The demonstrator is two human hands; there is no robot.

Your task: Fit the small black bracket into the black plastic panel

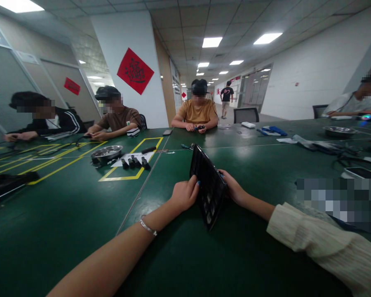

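In the middle of the head view a flat, black, tablet-like panel [208,187] stands on edge above the green table, tilted, with its dark face turned to the left. Small pale shapes show low on that face; what they are I cannot make out. My right hand [231,187] grips the panel's right edge, and most of its fingers are hidden behind it. My left hand [185,194] is closed, its thumb and a blue-nailed finger drawn together against the dark face. Whether anything small is pinched there is hidden. A silver bracelet [148,227] circles my left wrist.
Left of my hands, several black cylindrical pieces [136,163] lie on white paper inside yellow tape, beside a metal bowl [106,153]. Small pliers-like tools [188,146] lie beyond the panel. Cloth [315,144] and cables are at right. Several people sit around the green table [160,255].
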